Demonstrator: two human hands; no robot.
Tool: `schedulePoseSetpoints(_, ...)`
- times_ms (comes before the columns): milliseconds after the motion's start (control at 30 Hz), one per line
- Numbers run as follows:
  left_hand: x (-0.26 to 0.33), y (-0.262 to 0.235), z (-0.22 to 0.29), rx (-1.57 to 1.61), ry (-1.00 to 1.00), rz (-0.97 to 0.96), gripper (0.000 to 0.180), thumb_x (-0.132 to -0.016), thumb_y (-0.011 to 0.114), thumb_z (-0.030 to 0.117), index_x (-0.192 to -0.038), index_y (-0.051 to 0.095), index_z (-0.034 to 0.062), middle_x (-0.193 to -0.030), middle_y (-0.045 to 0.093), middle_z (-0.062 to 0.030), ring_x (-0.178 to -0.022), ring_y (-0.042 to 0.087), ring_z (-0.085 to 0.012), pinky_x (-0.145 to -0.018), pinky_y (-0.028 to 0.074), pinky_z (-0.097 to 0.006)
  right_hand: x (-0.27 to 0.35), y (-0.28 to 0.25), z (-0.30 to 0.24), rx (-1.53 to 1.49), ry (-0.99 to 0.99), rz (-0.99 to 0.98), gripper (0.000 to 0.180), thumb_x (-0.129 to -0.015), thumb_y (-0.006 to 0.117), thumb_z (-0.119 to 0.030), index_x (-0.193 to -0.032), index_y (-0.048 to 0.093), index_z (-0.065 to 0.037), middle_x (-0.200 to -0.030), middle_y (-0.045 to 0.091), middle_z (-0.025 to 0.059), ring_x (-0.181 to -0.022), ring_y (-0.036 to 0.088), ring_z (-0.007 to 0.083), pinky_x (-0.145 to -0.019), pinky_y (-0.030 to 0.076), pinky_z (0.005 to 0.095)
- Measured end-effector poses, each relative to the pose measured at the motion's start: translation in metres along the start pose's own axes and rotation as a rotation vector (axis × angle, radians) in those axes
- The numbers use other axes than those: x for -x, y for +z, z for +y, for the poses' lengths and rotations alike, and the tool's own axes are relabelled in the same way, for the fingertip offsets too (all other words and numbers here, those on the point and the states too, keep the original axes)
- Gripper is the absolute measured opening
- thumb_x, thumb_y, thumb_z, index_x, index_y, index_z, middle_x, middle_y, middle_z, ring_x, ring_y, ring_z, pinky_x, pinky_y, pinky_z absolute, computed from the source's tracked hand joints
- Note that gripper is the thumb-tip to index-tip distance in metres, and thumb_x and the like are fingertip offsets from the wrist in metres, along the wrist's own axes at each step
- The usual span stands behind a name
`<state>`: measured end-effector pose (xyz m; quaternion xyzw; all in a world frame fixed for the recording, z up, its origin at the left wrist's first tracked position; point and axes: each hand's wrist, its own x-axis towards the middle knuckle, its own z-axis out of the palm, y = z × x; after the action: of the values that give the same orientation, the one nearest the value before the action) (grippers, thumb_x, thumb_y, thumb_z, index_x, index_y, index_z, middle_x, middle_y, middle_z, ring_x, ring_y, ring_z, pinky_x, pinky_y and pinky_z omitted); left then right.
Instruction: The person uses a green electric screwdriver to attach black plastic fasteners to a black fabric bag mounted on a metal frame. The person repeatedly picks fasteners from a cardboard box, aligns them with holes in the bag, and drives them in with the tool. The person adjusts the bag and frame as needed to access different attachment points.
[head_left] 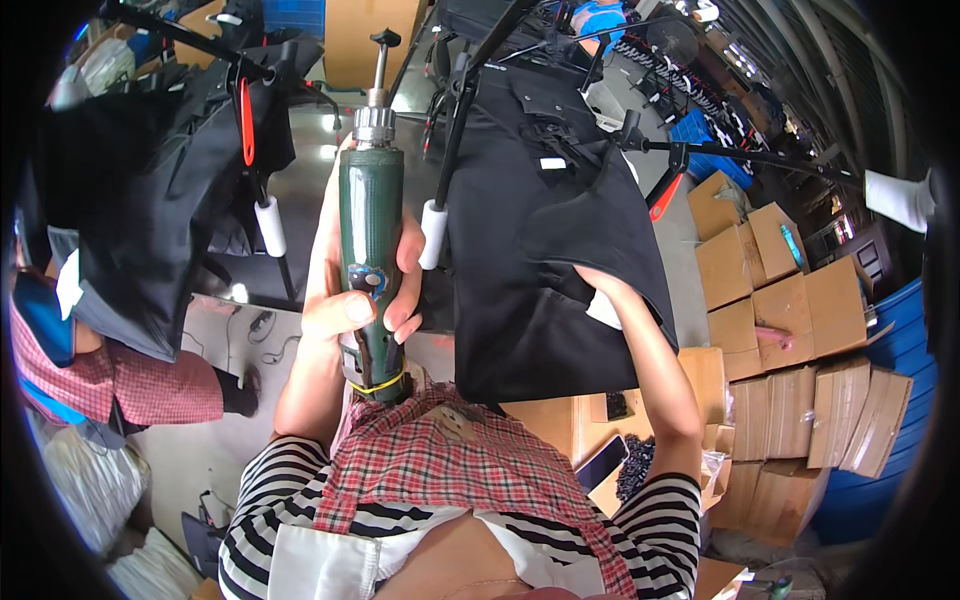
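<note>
My left hand [340, 315] is wrapped round a dark green electric screwdriver [372, 215] held upright. Its metal chuck and shaft point away from me, and a small black piece sits at the tip. A yellow band circles the near end of the tool. My right hand [598, 282] reaches into the opening of a black fabric bag [540, 340] in front of me; the cloth hides its fingers. A white tag shows beside that wrist. Black tube frames with white grips and red levers [664, 198] flank the bag.
Another black fabric bag [130, 200] hangs at the left, near a person in checked clothing [165, 385]. Cardboard boxes [780, 290] are stacked at the right. A phone [602, 462] and a pile of small black parts [635, 470] lie below the bag.
</note>
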<state>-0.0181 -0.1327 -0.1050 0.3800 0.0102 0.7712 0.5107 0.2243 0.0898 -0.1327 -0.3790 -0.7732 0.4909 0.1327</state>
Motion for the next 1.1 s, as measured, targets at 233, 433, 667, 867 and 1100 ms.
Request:
schedulePoseSetpoints(233,-0.009,0.0,-0.003,-0.032,-0.073,0.007,0.119,-0.073,0.08,0.005,-0.16,0.0,0.0224,-0.098,0.048,-0.018,-0.056,0.059,-0.0199,-0.047,0.056,-0.032,-0.08,-0.011,0.011,1.074,-0.104,0.341,0.06,-0.092,0.062,-0.04,-0.126,0.045,0.007,-0.122,0.051,0.0231,-0.114,0.049,0.0342,-0.099,0.04,0.0388)
schedulePoseSetpoints(433,-0.018,-0.012,0.011,-0.067,-0.1,-0.042,0.123,-0.075,0.078,0.004,-0.159,-0.009,0.0253,-0.099,0.049,-0.0195,-0.056,0.059,-0.0214,-0.048,0.056,-0.035,-0.096,-0.011,0.021,1.471,-0.066,0.481,0.036,-0.095,0.058,-0.03,-0.111,0.056,0.003,-0.103,0.06,0.0176,-0.095,0.06,0.0307,-0.086,0.048,0.0391)
schedulePoseSetpoints(667,-0.033,-0.028,0.021,-0.057,-0.129,-0.064,0.123,-0.075,0.077,0.003,-0.159,-0.01,0.026,-0.099,0.049,-0.02,-0.055,0.059,-0.0218,-0.048,0.056,-0.035,-0.088,-0.07,-0.119,0.604,-0.569,0.895,0.014,-0.096,0.061,-0.014,-0.092,0.067,-0.002,-0.073,0.066,0.007,-0.064,0.06,0.0127,-0.063,0.05,0.0281)
schedulePoseSetpoints(867,-0.036,-0.027,0.022,-0.029,-0.129,-0.029,0.123,-0.075,0.077,0.004,-0.159,-0.01,0.0256,-0.098,0.049,-0.0201,-0.055,0.059,-0.0221,-0.047,0.055,-0.036,-0.028,-0.001,-0.219,-0.195,-0.865,0.589,0.017,-0.096,0.066,-0.01,-0.109,0.064,0.001,-0.089,0.064,-0.0032,-0.075,0.052,0.0007,-0.065,0.041,0.0202)
schedulePoseSetpoints(1100,-0.044,-0.021,0.025,-0.066,-0.218,0.007,0.127,-0.068,0.08,0.008,-0.16,-0.005,0.0262,-0.092,0.056,-0.0165,-0.054,0.061,-0.02,-0.048,0.052,-0.033,-0.016,0.02,-0.224,0.284,-0.891,0.842,0.03,-0.098,0.058,-0.004,-0.127,0.058,0.007,-0.094,0.07,0.0196,-0.085,0.068,0.0173,-0.081,0.052,0.0311)
